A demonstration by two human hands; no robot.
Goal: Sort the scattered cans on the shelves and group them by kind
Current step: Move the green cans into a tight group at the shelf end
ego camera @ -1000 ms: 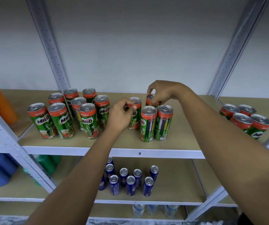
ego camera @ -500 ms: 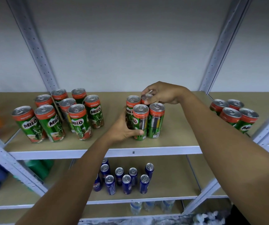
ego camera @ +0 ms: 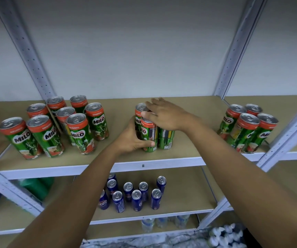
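Green-and-red Milo cans sit in three groups on the upper shelf [ego camera: 189,158], a tan board on a white metal frame.

We see the middle cluster [ego camera: 155,129] between our hands, near the front edge, cans upright and touching each other. We count at least three; a fourth could be hidden under the right hand, can't tell.

Our left hand [ego camera: 131,138] is wrapped around the left side of that cluster, thumb across the near face of the front-left can [ego camera: 148,135], low on the can. It's gripping that can.

Our right hand [ego camera: 164,115] lies flat over the cluster tops, fingers spread and extended toward the far left, palm down. It's released, not closed on anything. Whether the palm actually presses the lids, we can't tell.

Left group [ego camera: 54,126]: about eight Milo cans, upright, loosely packed, labels mostly facing us, well apart from the middle cluster.

Right group [ego camera: 248,127]: four Milo cans, tight together, in the next bay beyond the right upright post [ego camera: 233,56].

Lower shelf [ego camera: 189,210]: blue cans [ego camera: 135,194], roughly nine, upright, loosely bunched, directly below our left forearm.

Below that, clear bottles [ego camera: 162,222], blurred. Far left lower shelf has green and blue items, too blurred to identify.
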